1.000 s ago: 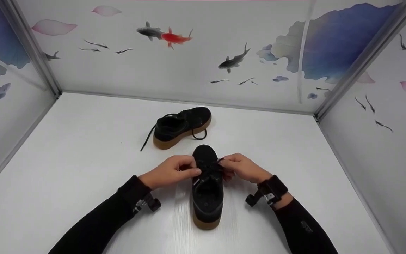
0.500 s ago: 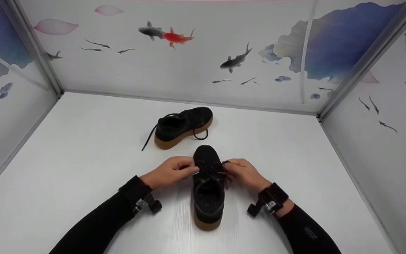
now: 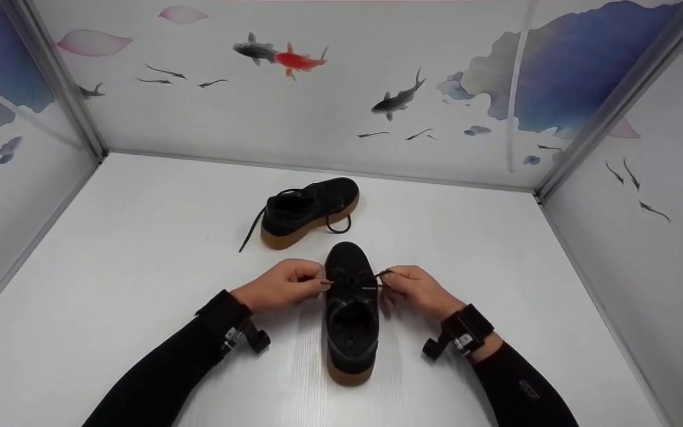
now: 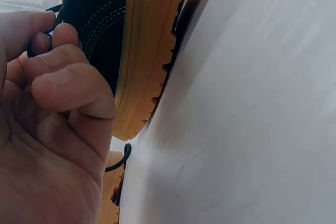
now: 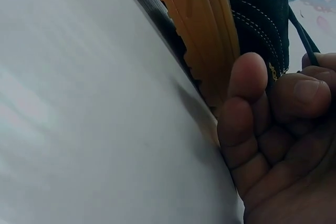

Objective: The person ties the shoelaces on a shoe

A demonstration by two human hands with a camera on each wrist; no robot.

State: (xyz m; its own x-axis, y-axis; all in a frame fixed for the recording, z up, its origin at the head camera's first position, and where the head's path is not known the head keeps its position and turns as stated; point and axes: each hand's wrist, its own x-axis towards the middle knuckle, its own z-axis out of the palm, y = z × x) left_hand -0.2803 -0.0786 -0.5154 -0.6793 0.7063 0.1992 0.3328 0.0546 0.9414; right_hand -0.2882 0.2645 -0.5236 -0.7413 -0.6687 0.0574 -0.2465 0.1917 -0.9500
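Note:
A black shoe [image 3: 351, 332] with a tan sole stands upright on the white table, toe pointing away from me. At its left side my left hand [image 3: 282, 286] pinches a black shoelace between thumb and forefinger; the left wrist view shows the lace [image 4: 31, 51] at the fingertips of the hand [image 4: 58, 108]. On the other side my right hand [image 3: 421, 290] pinches the shoelace [image 3: 384, 273], and a lace end lies across the shoe's opening. In the right wrist view the lace [image 5: 302, 30] runs down to the thumb and forefinger of the hand [image 5: 283, 135].
A second black shoe [image 3: 309, 210] with a tan sole lies just beyond, angled to the right, its loose laces trailing on the white table [image 3: 169, 237]. Panels printed with fish [image 3: 398, 102] and leaves stand at the back and both sides.
Both hands have drawn slightly apart, the left to the left and the right to the right, with the laces in their fingers. The shoes stay about where they were.

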